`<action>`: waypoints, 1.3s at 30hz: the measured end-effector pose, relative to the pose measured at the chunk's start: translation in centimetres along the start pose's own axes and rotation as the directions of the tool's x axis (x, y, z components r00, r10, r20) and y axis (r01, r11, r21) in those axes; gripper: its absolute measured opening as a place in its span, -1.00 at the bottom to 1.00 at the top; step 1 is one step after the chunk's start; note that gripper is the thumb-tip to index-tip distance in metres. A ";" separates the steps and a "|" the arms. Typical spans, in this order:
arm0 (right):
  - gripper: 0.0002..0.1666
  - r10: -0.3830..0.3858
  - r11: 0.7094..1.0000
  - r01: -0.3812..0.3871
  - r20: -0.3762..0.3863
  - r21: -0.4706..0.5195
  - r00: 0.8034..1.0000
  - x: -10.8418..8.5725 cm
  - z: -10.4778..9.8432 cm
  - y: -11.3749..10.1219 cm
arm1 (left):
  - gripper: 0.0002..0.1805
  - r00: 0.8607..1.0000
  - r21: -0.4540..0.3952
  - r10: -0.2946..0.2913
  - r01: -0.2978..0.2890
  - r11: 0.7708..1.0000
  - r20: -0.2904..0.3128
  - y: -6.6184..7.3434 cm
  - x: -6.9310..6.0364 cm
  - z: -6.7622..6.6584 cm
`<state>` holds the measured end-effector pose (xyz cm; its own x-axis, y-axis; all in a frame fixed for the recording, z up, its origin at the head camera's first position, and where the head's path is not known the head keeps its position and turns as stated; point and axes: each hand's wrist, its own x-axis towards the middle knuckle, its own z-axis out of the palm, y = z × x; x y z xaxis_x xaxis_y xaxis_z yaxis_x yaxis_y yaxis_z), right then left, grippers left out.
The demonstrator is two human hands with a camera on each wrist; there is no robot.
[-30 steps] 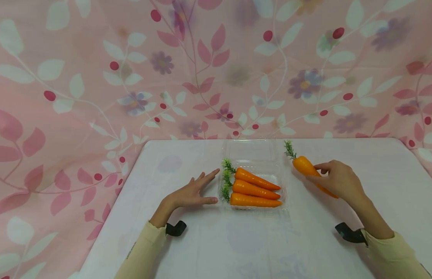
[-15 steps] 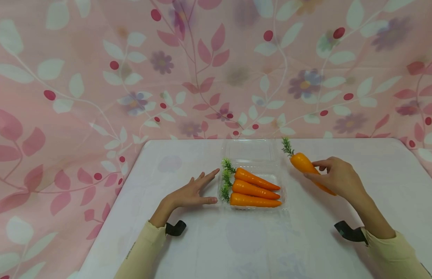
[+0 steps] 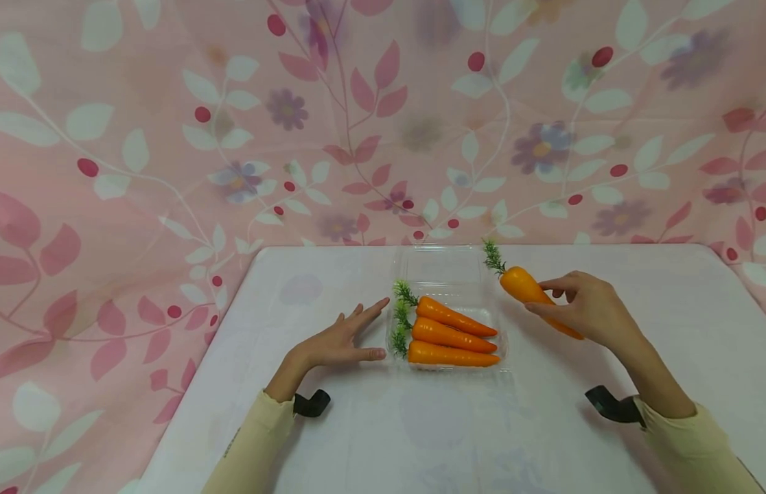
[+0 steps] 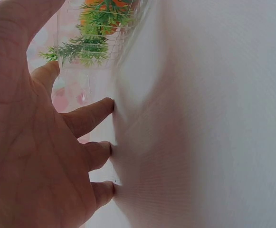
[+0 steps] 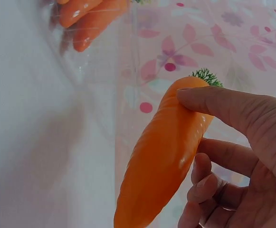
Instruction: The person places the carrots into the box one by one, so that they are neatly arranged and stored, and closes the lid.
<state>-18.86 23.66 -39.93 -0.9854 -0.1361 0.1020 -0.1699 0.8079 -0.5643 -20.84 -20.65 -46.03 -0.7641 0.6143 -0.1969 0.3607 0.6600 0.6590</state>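
Between thumb and fingers my right hand [image 3: 589, 309] pinches an orange carrot [image 3: 524, 285] with a green leafy top, held above the table right of the clear plastic box. In the right wrist view the thumb presses on the thick end of this carrot [image 5: 168, 142]. Three more carrots [image 3: 454, 333] lie side by side in the clear box [image 3: 505, 357], tops to the left, tips to the right. My left hand [image 3: 336, 343] rests at the box's left side with fingers spread. In the left wrist view its fingertips [image 4: 108, 103] meet the white cloth.
The box's clear lid [image 3: 445, 264] lies folded back behind it. A white cloth covers the table [image 3: 358, 432]. Directly behind the table hangs a pink curtain [image 3: 383, 137] with leaves and flowers.
My right hand has carried the carrot left and slightly up, nearer the box. The left hand and the carrots in the box have stayed in place.
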 end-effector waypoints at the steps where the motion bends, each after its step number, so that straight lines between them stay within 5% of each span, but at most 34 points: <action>1: -0.33 -0.005 1.000 0.005 0.003 0.005 1.000 0.1 0.0 -0.2 | 0.06 1.000 -0.001 0.000 0.000 1.000 0.000 0.0 0.0 0.0; 39: -0.55 -0.220 0.967 0.195 0.147 0.166 0.964 1.5 4.1 -6.5 | 0.06 1.000 0.004 -0.001 0.001 1.000 0.011 -0.2 0.1 0.0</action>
<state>-19.31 15.87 -39.47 -0.9138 -0.3931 0.1021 -0.3575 0.6591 -0.6617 -21.03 -20.74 -46.18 -0.7585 0.6184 -0.2058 0.3621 0.6623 0.6559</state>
